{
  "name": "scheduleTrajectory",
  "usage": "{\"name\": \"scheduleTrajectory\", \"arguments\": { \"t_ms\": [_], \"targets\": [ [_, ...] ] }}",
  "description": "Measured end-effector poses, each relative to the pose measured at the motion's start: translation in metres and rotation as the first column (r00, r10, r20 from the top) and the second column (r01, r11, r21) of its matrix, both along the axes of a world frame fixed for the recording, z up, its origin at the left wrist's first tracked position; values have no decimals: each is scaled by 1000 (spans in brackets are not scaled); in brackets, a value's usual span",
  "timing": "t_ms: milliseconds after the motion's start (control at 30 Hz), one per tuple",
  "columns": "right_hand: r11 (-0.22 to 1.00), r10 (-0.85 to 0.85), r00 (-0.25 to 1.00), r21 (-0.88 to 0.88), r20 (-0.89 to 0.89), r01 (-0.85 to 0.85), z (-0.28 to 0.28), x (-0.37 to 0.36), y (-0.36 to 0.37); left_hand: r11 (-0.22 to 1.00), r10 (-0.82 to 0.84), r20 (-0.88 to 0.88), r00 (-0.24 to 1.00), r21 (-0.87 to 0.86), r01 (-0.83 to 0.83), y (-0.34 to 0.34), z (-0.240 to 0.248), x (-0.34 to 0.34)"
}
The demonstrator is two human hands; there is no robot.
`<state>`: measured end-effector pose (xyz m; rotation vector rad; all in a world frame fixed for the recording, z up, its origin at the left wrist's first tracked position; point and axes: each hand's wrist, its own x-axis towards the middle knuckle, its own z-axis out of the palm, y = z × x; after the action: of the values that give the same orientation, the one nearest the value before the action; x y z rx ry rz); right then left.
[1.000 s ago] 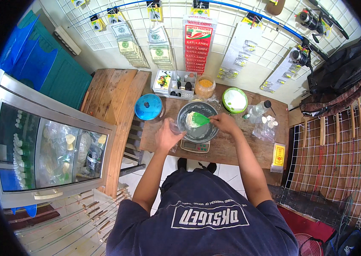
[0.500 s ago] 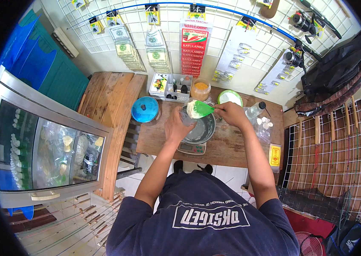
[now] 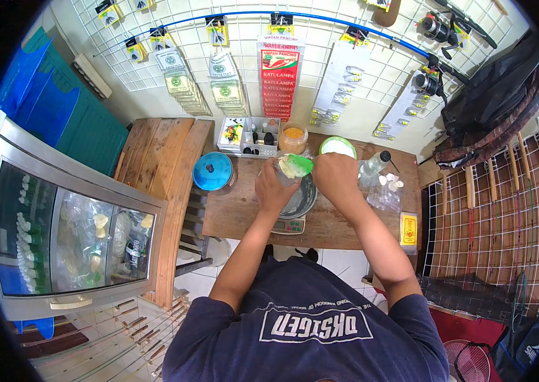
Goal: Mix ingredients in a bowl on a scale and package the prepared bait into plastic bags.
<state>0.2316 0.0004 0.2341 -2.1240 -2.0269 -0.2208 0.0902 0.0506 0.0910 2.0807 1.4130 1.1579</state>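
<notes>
My left hand (image 3: 272, 191) is wrapped round a clear container or bag, mostly hidden by the fingers. My right hand (image 3: 336, 178) grips a green scoop (image 3: 304, 165), its handle hidden by the fist. Pale, crumbly powder (image 3: 288, 168) lies at the scoop's tip, at the mouth of the clear holder. Below both hands, a grey bowl (image 3: 308, 197) with whitish residue rests on a digital scale (image 3: 288, 226). Just beyond my right hand is a green-rimmed tub (image 3: 337, 145) of white powder.
A blue-lidded pot (image 3: 213, 170) stands at the left of the wooden table (image 3: 237, 219). Farther back are a jar of orange powder (image 3: 293, 136) and a white organizer (image 3: 232, 148). A clear bottle (image 3: 373, 167) and a yellow packet (image 3: 409, 229) lie to the right. Fishing gear hangs behind.
My right hand has lifted and turned over, tilting the green scoop into the clear holder's mouth. Less powder shows on the scoop. The whole view has shifted slightly.
</notes>
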Motion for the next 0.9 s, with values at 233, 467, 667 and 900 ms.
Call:
{"name": "scheduleTrajectory", "arguments": {
  "t_ms": [233,467,667,900],
  "targets": [
    [999,-31,999,-12,42,32,9,-12,-7,1000,-25,51,998,10,25,-1,-9,8],
    [997,-55,998,-48,23,56,19,-18,-12,997,3,29,1000,77,-5,-3,-14,10],
    [968,-230,970,-125,-74,219,24,-1,-11,1000,-19,106,994,-17,21,-3,-12,12],
    [855,-480,842,-348,-246,385,20,46,-7,998,39,297,954,-50,-25,-9,-17,2]
  ]
}}
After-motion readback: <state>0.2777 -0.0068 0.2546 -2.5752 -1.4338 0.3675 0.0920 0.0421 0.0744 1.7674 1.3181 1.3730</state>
